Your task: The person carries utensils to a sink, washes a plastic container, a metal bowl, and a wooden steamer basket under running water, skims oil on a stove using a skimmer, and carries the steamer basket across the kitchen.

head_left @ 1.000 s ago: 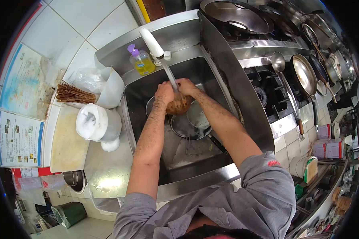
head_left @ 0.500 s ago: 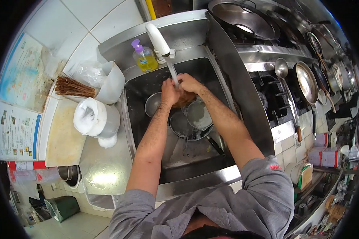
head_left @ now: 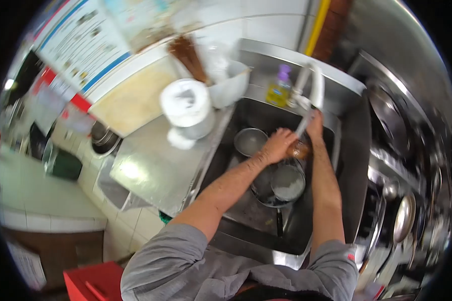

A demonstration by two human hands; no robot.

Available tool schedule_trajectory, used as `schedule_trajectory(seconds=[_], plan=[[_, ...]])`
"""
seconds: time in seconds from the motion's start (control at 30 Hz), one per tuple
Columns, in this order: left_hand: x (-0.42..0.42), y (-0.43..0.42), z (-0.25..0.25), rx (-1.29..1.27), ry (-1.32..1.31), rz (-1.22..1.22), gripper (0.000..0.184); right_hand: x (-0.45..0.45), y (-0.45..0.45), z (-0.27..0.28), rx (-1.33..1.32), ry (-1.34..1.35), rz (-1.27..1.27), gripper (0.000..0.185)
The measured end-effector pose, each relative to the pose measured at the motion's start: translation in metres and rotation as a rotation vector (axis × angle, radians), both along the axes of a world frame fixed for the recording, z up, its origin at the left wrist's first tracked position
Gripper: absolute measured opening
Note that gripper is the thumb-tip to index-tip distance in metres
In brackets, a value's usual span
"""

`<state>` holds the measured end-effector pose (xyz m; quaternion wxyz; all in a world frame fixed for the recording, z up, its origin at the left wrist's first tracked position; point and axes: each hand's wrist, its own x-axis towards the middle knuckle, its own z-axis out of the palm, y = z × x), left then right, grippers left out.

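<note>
My left hand (head_left: 280, 145) is over the sink, fingers stretched out, beside a brownish, shiny round thing (head_left: 300, 150) whose kind I cannot make out. Just under the tip of the white faucet (head_left: 317, 89) is my right hand (head_left: 315, 125); its fingers are blurred, so I cannot tell whether they grip anything. Water (head_left: 303, 125) runs down between the two hands. Left of my left hand sits a round metal bowl (head_left: 250, 142). Below the hands, a bowl of cloudy water (head_left: 288, 182) rests in a dark-handled pan (head_left: 266, 193).
The steel sink (head_left: 236, 228) surrounds the dishes. Yellow soap in a purple-topped pump bottle (head_left: 279, 90) stands behind it. On the left are a white foamy tub (head_left: 188, 108), a cutting board (head_left: 133, 98) and a stick brush (head_left: 188, 55). Pans and a ladle (head_left: 390, 190) lie right.
The view has turned, shifting the sink right. My hands, together under the stream before, are now apart: the right is up by the faucet tip, the left lower beside the brownish thing.
</note>
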<state>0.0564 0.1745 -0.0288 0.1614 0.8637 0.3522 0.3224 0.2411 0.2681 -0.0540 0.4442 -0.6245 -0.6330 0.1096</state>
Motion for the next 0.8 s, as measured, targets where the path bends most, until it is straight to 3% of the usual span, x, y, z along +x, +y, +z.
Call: schedule_trajectory(seconds=[0.07,0.1,0.13,0.17,0.2,0.23,0.3,0.33,0.4,0.5,0.6,0.67,0.73,0.8], plan=[[-0.018,-0.006,-0.039,-0.446,-0.172,0.114,0.062,0.006,0.022,-0.016,0.017,-0.047,0.042,0.037],[-0.033,-0.021,-0.042,-0.649,-0.271,0.2,0.056,0.007,0.031,-0.023,-0.079,0.169,0.048,0.038],[-0.048,-0.033,-0.062,-0.794,-0.229,0.299,0.052,0.017,0.049,-0.027,-0.346,0.238,0.103,0.037],[-0.065,-0.05,-0.068,-0.836,-0.277,0.325,0.054,0.009,0.057,-0.044,0.044,0.398,0.087,0.038],[-0.079,-0.071,-0.075,-1.011,-0.511,0.298,0.058,0.007,0.058,-0.037,-0.048,0.282,-0.023,0.038],[-0.091,-0.083,-0.086,-1.098,-0.459,0.389,0.06,0.005,0.062,-0.033,-0.161,0.42,-0.044,0.038],[-0.112,-0.124,-0.055,-1.378,-0.774,0.412,0.066,0.001,0.063,-0.021,-0.325,0.719,-0.028,0.042],[-0.123,-0.138,-0.045,-1.359,-0.792,0.439,0.066,0.003,0.064,-0.017,-0.381,0.876,0.014,0.046],[-0.141,-0.161,-0.026,-1.53,-1.005,0.401,0.067,0.004,0.064,-0.012,-0.458,0.941,0.007,0.043],[-0.168,-0.187,0.016,-1.364,-1.172,0.323,0.063,-0.026,0.034,0.004,-0.413,1.146,-0.034,0.035],[-0.203,-0.207,0.041,-1.127,-1.258,0.247,0.061,-0.038,0.012,-0.051,-0.573,1.277,0.056,0.032],[-0.223,-0.219,0.049,-0.976,-1.475,0.189,0.061,-0.069,-0.029,-0.075,-0.654,1.303,0.143,0.026],[-0.244,-0.228,0.049,-0.975,-1.619,0.341,0.059,-0.11,-0.085,-0.067,-0.83,1.182,0.233,0.034],[-0.268,-0.243,0.061,-0.95,-1.345,0.632,0.06,-0.138,-0.123,-0.065,-0.882,1.138,0.319,0.038]])
